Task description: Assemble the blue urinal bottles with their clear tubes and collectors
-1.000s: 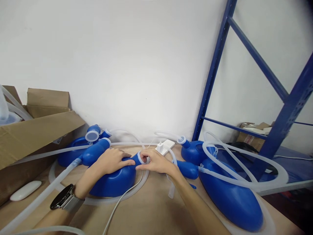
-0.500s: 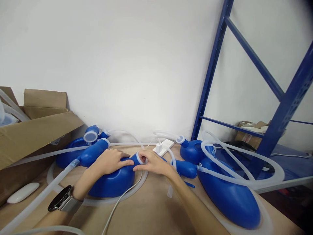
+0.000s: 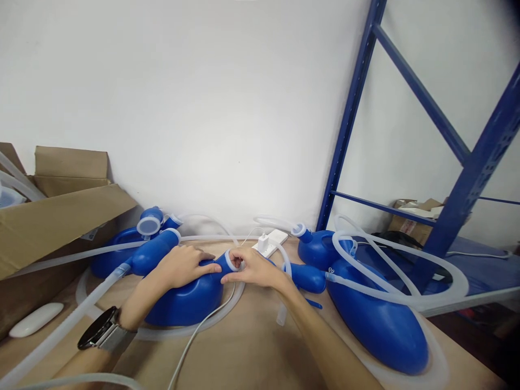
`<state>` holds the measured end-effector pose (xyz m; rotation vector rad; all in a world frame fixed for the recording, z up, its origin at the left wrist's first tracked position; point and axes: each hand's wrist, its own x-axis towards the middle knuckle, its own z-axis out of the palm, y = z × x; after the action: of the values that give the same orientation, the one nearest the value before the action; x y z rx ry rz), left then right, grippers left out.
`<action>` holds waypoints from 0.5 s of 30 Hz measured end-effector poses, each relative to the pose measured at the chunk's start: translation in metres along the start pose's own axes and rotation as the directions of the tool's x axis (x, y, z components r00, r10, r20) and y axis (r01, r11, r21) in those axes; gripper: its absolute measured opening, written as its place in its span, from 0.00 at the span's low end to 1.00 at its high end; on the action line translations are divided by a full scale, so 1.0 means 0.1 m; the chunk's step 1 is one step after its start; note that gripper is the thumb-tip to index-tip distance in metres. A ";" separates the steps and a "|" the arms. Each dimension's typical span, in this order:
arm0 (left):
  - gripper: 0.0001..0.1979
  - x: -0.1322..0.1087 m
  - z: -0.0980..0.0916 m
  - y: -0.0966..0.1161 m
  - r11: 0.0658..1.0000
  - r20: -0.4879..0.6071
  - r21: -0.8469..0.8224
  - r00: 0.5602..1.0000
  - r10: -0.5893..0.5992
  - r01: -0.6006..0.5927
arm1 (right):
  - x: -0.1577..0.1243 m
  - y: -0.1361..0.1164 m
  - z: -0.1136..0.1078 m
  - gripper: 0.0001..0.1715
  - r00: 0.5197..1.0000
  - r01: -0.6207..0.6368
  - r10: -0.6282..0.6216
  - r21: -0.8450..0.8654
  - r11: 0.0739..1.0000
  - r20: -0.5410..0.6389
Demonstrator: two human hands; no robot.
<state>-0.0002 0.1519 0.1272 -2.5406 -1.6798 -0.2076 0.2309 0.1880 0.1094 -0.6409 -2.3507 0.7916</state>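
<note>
A blue plastic bottle (image 3: pixel 184 300) lies on its side on the wooden table (image 3: pixel 252 352) in front of me. My left hand (image 3: pixel 182 265) rests over its top and neck, fingers wrapped round it. At the bottle's mouth sits a translucent white ring (image 3: pixel 231 261). My right hand (image 3: pixel 254 268) pinches this ring between thumb and fingers. A smartwatch (image 3: pixel 99 330) is on my left wrist. A translucent hose (image 3: pixel 203 325) curves round the bottle's base.
More blue bottles lie at the left (image 3: pixel 122 249) and right (image 3: pixel 374 314), tangled with translucent hoses (image 3: pixel 406 292). An open cardboard box (image 3: pixel 52 222) stands at left, with a white mouse (image 3: pixel 34 319) below it. A white power strip (image 3: pixel 270 241) lies by the wall. A blue metal shelf frame (image 3: pixel 467 189) stands at right.
Both hands stay on the bottle's neck and ring; the right fingers have shifted slightly on the ring. The view has drifted a little.
</note>
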 end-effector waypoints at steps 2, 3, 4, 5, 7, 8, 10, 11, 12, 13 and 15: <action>0.33 0.00 0.00 0.00 1.000 0.008 0.013 1.000 0.001 -0.001 | 0.00 -0.01 -0.01 0.29 1.000 0.003 -0.003 0.006 1.000 0.004; 0.33 0.00 0.01 -0.01 1.000 0.009 0.017 1.000 0.000 0.000 | 0.01 -0.02 -0.01 0.29 1.000 0.002 -0.002 0.014 1.000 0.006; 0.33 0.00 0.01 -0.01 1.000 0.008 0.018 1.000 0.000 0.000 | 0.01 -0.03 -0.01 0.30 1.000 0.000 0.000 0.023 1.000 0.007; 0.33 0.00 0.01 -0.01 1.000 0.004 0.015 1.000 -0.002 0.002 | 0.01 -0.03 -0.01 0.30 1.000 -0.005 0.005 0.032 0.999 0.007; 0.33 0.01 0.02 -0.01 1.000 -0.006 0.002 1.000 -0.004 0.004 | 0.01 -0.05 0.00 0.32 1.000 -0.016 0.016 0.044 0.999 0.002; 0.32 0.01 0.02 -0.02 1.000 -0.010 -0.004 1.000 -0.006 0.006 | 0.01 -0.05 0.00 0.32 1.000 -0.020 0.021 0.051 0.998 -0.006; 0.32 0.01 0.03 -0.01 1.000 -0.013 -0.010 1.000 -0.012 0.012 | 0.01 -0.05 0.01 0.33 0.999 -0.024 0.026 0.070 0.997 -0.023; 0.31 0.01 0.03 -0.01 1.000 -0.015 -0.010 1.000 -0.015 0.015 | 0.01 -0.05 0.02 0.32 0.999 -0.023 0.026 0.081 0.996 -0.034; 0.31 0.01 0.02 -0.01 1.000 -0.017 -0.009 1.000 -0.016 0.016 | 0.01 -0.04 0.03 0.32 0.999 -0.020 0.023 0.090 0.996 -0.044; 0.31 0.01 0.02 0.00 1.000 -0.018 -0.007 1.000 -0.015 0.015 | 0.01 -0.03 0.05 0.31 0.998 -0.014 0.019 0.096 0.995 -0.052; 0.31 0.00 0.02 0.00 1.000 -0.018 -0.002 1.000 -0.008 0.008 | 0.00 -0.01 0.08 0.29 0.998 -0.002 0.008 0.091 0.996 -0.066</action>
<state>-0.0002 0.1526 0.1257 -2.5256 -1.6850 -0.2312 0.2254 0.1847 0.1045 -0.6250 -2.2404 0.8613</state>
